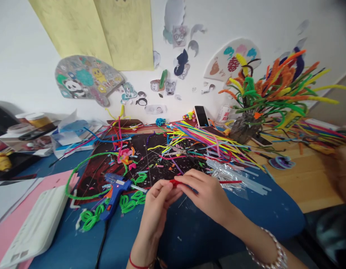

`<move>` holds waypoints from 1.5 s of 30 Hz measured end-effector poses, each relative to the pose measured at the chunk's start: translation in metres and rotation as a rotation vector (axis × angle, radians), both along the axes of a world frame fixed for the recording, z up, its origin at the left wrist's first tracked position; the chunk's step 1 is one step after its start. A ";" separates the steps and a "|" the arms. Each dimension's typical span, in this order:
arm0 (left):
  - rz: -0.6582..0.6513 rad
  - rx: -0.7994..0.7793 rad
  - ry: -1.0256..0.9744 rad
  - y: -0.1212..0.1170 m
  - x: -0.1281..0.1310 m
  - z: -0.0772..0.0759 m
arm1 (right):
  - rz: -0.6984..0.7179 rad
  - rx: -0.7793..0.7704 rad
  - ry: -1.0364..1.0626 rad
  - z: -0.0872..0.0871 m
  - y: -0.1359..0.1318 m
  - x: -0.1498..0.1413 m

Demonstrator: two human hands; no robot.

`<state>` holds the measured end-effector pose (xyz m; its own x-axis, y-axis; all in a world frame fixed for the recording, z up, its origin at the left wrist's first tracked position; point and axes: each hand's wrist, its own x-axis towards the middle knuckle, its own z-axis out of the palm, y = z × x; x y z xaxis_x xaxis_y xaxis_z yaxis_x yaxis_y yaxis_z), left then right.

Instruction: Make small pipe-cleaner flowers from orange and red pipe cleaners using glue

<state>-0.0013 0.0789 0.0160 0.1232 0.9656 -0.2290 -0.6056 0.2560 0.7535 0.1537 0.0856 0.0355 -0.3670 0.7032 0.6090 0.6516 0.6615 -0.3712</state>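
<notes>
Between the fingertips of both hands is a red pipe cleaner [230,182], partly bunched at the pinch, with a straight end sticking out to the right behind my right hand. My left hand [160,196] pinches it from the left. My right hand [202,192] holds it from above, its fingers meeting the left ones. Left of my hands lies a blue hot glue gun [116,194] with a glue stick in its back. Looped green pipe-cleaner shapes [128,203] lie beside it. A green ring [69,179] with pink and orange flowers [126,156] rests behind the gun.
Loose coloured pipe cleaners [195,136] spread over a dark mat [145,149]. A bag of glue sticks [229,177] lies to the right. A vase of pipe-cleaner stems [241,127], a phone [201,116] and a white keyboard [35,224] stand or lie around.
</notes>
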 end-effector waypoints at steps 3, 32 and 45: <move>-0.060 -0.031 -0.074 0.001 -0.002 0.000 | -0.045 0.125 0.016 -0.008 -0.001 -0.002; -0.061 0.178 0.179 -0.006 0.004 0.001 | 0.041 -0.328 0.403 -0.002 -0.003 -0.002; 0.047 0.159 0.120 -0.003 0.006 -0.012 | -0.043 0.003 0.351 -0.017 -0.004 -0.010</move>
<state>0.0043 0.0763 0.0042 0.0581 0.9948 -0.0838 -0.5174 0.1018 0.8497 0.1433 0.0815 0.0184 -0.1044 0.7116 0.6947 0.5119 0.6374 -0.5760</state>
